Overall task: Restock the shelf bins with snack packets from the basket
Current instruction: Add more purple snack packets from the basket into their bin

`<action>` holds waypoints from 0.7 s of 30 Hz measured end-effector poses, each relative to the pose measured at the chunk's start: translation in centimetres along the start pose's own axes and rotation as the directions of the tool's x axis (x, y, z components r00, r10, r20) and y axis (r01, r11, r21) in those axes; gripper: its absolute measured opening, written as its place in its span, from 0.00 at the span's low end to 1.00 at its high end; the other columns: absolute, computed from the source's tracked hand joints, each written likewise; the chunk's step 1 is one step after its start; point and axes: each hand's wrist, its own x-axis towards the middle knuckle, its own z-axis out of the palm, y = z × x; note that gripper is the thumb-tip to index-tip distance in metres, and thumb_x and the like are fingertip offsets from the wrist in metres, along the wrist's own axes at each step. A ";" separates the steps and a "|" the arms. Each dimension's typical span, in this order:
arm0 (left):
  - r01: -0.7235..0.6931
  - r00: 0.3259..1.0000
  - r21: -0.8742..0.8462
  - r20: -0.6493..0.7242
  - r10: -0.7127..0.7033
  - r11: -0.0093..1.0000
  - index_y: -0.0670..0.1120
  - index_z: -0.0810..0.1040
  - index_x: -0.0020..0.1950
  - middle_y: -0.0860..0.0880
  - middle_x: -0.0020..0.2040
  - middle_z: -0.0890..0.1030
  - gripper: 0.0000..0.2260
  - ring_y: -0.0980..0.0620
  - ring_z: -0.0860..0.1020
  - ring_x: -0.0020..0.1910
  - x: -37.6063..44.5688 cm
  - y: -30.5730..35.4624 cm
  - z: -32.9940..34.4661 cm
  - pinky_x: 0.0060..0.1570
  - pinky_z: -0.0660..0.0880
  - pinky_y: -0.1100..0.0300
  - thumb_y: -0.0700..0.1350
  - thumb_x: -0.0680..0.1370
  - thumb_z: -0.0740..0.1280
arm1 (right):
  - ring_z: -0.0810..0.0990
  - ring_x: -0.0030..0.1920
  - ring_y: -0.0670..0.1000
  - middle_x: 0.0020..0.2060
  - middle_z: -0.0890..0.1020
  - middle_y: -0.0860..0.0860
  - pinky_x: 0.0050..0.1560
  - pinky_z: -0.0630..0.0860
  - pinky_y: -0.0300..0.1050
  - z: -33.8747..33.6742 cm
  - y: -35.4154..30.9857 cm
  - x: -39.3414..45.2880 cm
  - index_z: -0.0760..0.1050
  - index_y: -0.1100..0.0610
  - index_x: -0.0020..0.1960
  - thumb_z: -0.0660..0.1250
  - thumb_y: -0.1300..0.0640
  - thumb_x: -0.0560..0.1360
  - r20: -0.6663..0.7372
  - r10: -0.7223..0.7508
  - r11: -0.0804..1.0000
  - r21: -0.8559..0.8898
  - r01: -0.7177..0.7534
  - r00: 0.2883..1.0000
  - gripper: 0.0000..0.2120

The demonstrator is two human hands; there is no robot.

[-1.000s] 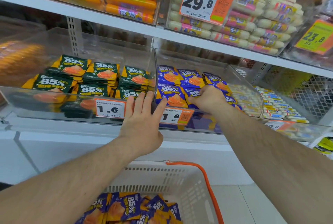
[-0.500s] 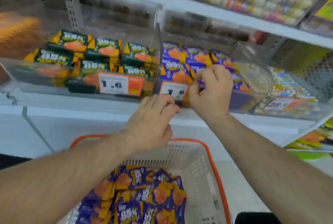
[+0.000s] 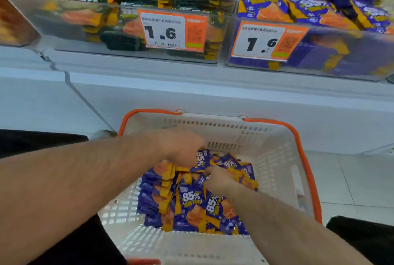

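Note:
A white basket with orange handles sits low in front of me and holds a pile of purple snack packets marked 85%. My left hand is down in the basket, blurred, with its fingers closed around a purple packet at the top of the pile. My right hand is just below it, fingertips pinching the packets' edges. Above, the clear shelf bin of purple packets sits at the right and the bin of green packets at the left.
Price tags reading 1.6 hang on both bin fronts. A white shelf base runs behind the basket, with pale floor tiles at the right. Dark clothing shows at the lower left and the lower right.
Both hands have left the purple bin's front and dropped into the basket onto the purple packets. My view has tilted down, so the basket now fills the middle.

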 end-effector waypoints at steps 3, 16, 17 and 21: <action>0.018 1.000 -0.033 0.015 -0.017 0.999 0.51 0.67 0.70 0.49 0.64 0.75 0.18 0.49 0.75 0.57 0.7 -0.4 0.2 0.57 0.75 0.52 0.51 0.80 0.62 | 0.74 0.37 0.54 0.67 0.72 0.61 0.26 0.65 0.45 1.9 0.0 0.9 0.65 0.48 0.75 0.60 0.61 0.79 0.064 -0.003 0.993 -0.116 0.010 0.998 0.25; 0.044 0.997 -0.066 0.059 -0.040 0.997 0.51 0.65 0.72 0.49 0.64 0.75 0.22 0.48 0.76 0.57 1.4 0.0 -0.8 0.57 0.76 0.52 0.51 0.80 0.64 | 0.77 0.48 0.56 0.50 0.78 0.55 0.43 0.77 0.50 3.7 -0.9 0.2 0.77 0.55 0.53 0.63 0.68 0.73 -0.065 0.101 0.994 0.054 -0.097 0.993 0.13; 0.043 0.998 -0.075 0.057 -0.038 0.996 0.51 0.65 0.72 0.49 0.63 0.75 0.22 0.48 0.77 0.56 1.3 0.1 -0.9 0.56 0.77 0.51 0.51 0.79 0.64 | 0.77 0.45 0.55 0.47 0.78 0.55 0.39 0.72 0.49 3.5 -1.0 -0.1 0.76 0.56 0.51 0.61 0.70 0.74 -0.041 0.059 0.992 0.111 -0.054 0.997 0.13; 0.041 0.999 -0.077 0.008 -0.041 0.996 0.50 0.65 0.73 0.47 0.64 0.76 0.22 0.48 0.78 0.55 0.9 0.1 -2.2 0.56 0.78 0.50 0.49 0.79 0.63 | 0.73 0.41 0.55 0.48 0.77 0.55 0.36 0.66 0.49 -0.1 -1.4 -1.2 0.68 0.51 0.41 0.59 0.71 0.76 -0.071 -0.029 0.967 0.250 0.046 0.997 0.15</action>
